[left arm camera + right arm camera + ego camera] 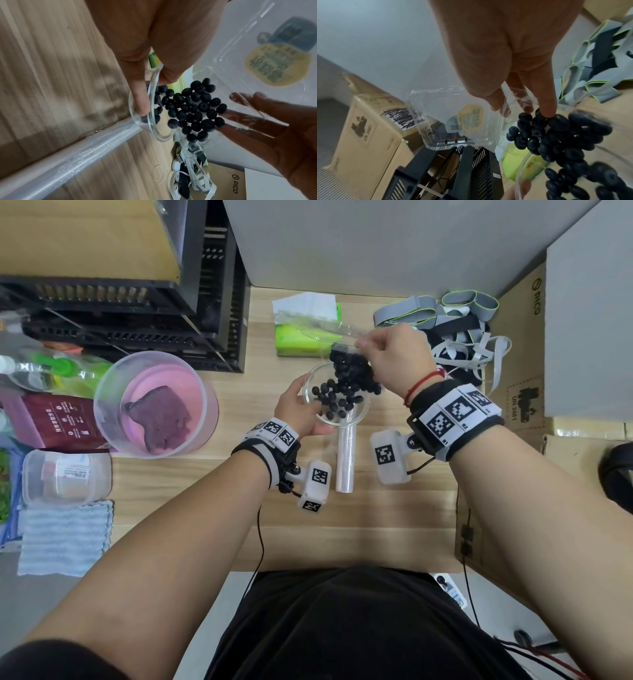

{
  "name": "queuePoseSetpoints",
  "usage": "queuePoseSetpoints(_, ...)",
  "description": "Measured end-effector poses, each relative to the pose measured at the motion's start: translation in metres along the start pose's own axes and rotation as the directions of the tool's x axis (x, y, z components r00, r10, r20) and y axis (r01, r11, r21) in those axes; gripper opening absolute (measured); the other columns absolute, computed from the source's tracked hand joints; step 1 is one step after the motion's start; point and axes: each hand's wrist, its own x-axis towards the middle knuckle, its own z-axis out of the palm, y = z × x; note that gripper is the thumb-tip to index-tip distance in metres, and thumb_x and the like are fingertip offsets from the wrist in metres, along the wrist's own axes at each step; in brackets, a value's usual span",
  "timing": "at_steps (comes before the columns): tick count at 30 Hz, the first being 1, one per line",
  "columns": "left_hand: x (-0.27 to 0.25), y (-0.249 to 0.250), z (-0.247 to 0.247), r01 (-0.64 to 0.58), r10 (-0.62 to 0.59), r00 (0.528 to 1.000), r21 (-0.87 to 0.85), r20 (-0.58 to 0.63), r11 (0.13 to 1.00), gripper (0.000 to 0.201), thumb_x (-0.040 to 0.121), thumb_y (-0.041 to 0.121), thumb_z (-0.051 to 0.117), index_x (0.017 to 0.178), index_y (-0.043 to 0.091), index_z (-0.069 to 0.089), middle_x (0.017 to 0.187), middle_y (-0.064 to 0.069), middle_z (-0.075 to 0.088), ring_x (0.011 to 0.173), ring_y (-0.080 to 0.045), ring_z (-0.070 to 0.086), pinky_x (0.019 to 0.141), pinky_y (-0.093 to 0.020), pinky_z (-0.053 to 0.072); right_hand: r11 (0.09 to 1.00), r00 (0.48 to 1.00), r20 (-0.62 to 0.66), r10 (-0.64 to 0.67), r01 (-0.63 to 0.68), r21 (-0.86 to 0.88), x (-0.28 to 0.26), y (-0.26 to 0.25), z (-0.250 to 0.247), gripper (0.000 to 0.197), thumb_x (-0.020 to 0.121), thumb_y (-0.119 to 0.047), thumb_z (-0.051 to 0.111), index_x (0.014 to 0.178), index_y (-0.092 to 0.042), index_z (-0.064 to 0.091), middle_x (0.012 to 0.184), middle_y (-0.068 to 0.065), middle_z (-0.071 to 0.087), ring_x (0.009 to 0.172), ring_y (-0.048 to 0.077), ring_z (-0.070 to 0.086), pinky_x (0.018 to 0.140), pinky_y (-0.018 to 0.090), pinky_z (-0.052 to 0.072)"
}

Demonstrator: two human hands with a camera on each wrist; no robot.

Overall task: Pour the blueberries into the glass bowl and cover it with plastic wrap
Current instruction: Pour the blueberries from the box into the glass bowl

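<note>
My left hand [303, 405] grips the left rim of the small glass bowl [358, 419], which stands on the wooden table; its thumb [139, 97] lies inside the rim [155, 129]. Above the bowl, my right hand [394, 356] holds the clear clamshell box [317, 328] tilted, lid hanging open. Blueberries [349, 378] tumble from the box into the bowl, and several lie in it. The right wrist view shows the box [447, 121] and the berries [556, 135] close up. A plastic wrap roll [344, 460] lies just in front of the bowl, one end touching it [77, 155].
A green tissue pack [301, 342] sits behind the bowl. Grey and black straps [459, 330] pile up at the back right beside a cardboard box [520, 364]. On the left are black crates [137, 302], a tub with a purple cloth [154, 405], a lidded container [65, 477] and a blue cloth [65, 539].
</note>
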Motion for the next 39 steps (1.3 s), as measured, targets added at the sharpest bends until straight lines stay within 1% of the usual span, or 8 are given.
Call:
queuePoseSetpoints(5,-0.002,0.007,0.002,0.003,-0.003,1.0,-0.068,0.004,0.998,0.06,0.087,-0.01,0.059,0.133,0.028,0.055,0.108,-0.013,0.067,0.097,-0.041,0.072,0.062,-0.048,0.064,0.995,0.995,-0.015,-0.094,0.094,-0.038,-0.001,-0.005,0.003,0.029,0.097,-0.028,0.053,0.081,-0.016,0.073,0.061,0.001,0.059,0.067,0.022,0.056,0.068,0.032,0.05)
queuePoseSetpoints(11,-0.002,0.009,0.003,0.027,-0.024,0.999,-0.144,0.026,0.989,0.061,0.088,-0.017,0.051,0.133,0.025,0.054,0.13,-0.022,0.062,0.11,-0.047,0.065,0.052,-0.041,0.062,0.989,0.991,-0.02,-0.132,0.13,-0.07,-0.003,-0.009,-0.003,0.028,0.097,-0.029,0.055,0.073,-0.023,0.069,0.058,-0.007,0.052,0.055,0.012,0.044,0.062,0.023,0.031)
queuePoseSetpoints(14,0.0,0.007,0.004,0.029,-0.027,0.999,-0.148,0.017,0.989,0.066,0.088,-0.02,0.046,0.136,0.024,0.053,0.133,-0.021,0.059,0.112,-0.048,0.064,0.049,-0.038,0.061,0.985,0.987,-0.024,-0.159,0.157,-0.067,-0.003,-0.01,-0.004,0.028,0.097,-0.029,0.054,0.083,-0.016,0.075,0.08,0.003,0.073,0.067,0.018,0.056,0.064,0.028,0.04)
queuePoseSetpoints(17,0.001,0.006,0.003,0.039,-0.038,0.999,-0.149,0.008,0.988,0.068,0.087,-0.021,0.042,0.131,0.028,0.054,0.132,-0.021,0.057,0.112,-0.048,0.063,0.051,-0.039,0.062,0.983,0.984,-0.028,-0.174,0.172,-0.065,-0.002,-0.009,-0.007,0.027,0.096,-0.026,0.054,0.091,-0.012,0.076,0.096,0.01,0.076,0.081,0.025,0.063,0.072,0.032,0.049)
queuePoseSetpoints(23,0.0,0.007,0.0,0.021,-0.021,1.0,-0.132,-0.001,0.991,0.063,0.087,-0.019,0.044,0.126,0.03,0.055,0.132,-0.02,0.059,0.108,-0.046,0.066,0.051,-0.038,0.062,0.976,0.975,-0.023,-0.219,0.219,-0.004,-0.006,-0.011,-0.014,0.023,0.096,-0.026,0.058,0.105,-0.02,0.078,0.09,0.006,0.076,0.079,0.023,0.066,0.077,0.032,0.053)
queuePoseSetpoints(30,0.002,0.009,-0.002,0.026,-0.028,1.0,-0.137,-0.012,0.99,0.065,0.086,-0.019,0.045,0.134,0.024,0.055,0.13,-0.02,0.061,0.104,-0.044,0.069,0.056,-0.043,0.064,0.929,0.93,-0.01,-0.366,0.365,-0.061,-0.008,-0.016,-0.017,0.026,0.098,-0.027,0.056,0.109,-0.016,0.076,0.105,0.003,0.077,0.101,0.024,0.067,0.091,0.034,0.048)
queuePoseSetpoints(36,0.002,0.01,-0.003,0.013,-0.016,1.0,-0.127,-0.017,0.992,0.06,0.086,-0.02,0.045,0.126,0.023,0.057,0.13,-0.021,0.059,0.106,-0.046,0.067,0.059,-0.048,0.064,0.911,0.911,-0.037,-0.41,0.407,-0.065,-0.003,-0.008,-0.019,0.028,0.098,-0.028,0.055,0.112,-0.018,0.076,0.106,0.003,0.076,0.099,0.021,0.066,0.079,0.023,0.039)
queuePoseSetpoints(39,0.003,0.009,-0.005,0.015,-0.018,1.0,-0.121,-0.023,0.993,0.066,0.086,-0.019,0.047,0.131,0.028,0.056,0.129,-0.019,0.06,0.105,-0.046,0.068,0.057,-0.045,0.064,0.936,0.932,-0.079,-0.353,0.353,-0.01,-0.001,-0.005,-0.02,0.027,0.098,-0.028,0.055,0.11,-0.017,0.077,0.086,0.004,0.074,0.084,0.024,0.064,0.074,0.026,0.041)
